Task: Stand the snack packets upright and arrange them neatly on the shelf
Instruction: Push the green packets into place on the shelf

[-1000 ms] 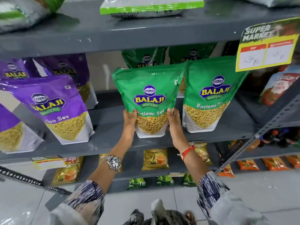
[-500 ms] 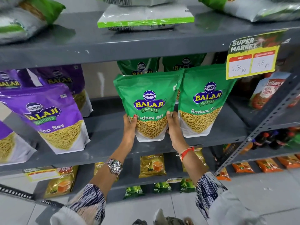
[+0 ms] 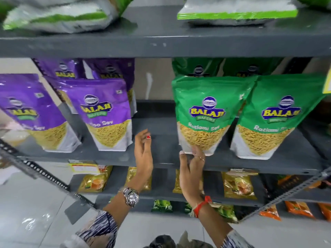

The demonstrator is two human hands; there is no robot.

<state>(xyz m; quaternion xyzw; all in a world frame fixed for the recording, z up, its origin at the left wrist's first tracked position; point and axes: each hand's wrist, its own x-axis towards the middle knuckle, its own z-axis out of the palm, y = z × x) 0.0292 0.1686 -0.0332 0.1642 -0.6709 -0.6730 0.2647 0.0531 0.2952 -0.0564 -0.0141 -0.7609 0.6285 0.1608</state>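
From your head view, your right hand (image 3: 192,169) sits at centre frame, its fingertips (image 3: 197,153) pinching the bottom edge of the green Ratlami Sev packet (image 3: 207,113), which stands upright on the grey middle shelf (image 3: 161,149); that grip is clenched on the packet's white base. Your left hand (image 3: 143,154) is just left of it, fingers spread and released, holding nothing, over the bare shelf gap between the green and purple rows. A second green Ratlami Sev packet (image 3: 279,117) stands right of the held one, their upper edges overlapping. Left of centre, a purple Aloo Sev packet (image 3: 105,113) stands upright, with another purple packet (image 3: 30,113) leaning at the far left. More packets stand behind both rows, blurred. A wristwatch (image 3: 131,196) rides your left wrist, a red thread band (image 3: 202,205) your right. Flat white-and-green bags (image 3: 236,11) lie on the upper shelf
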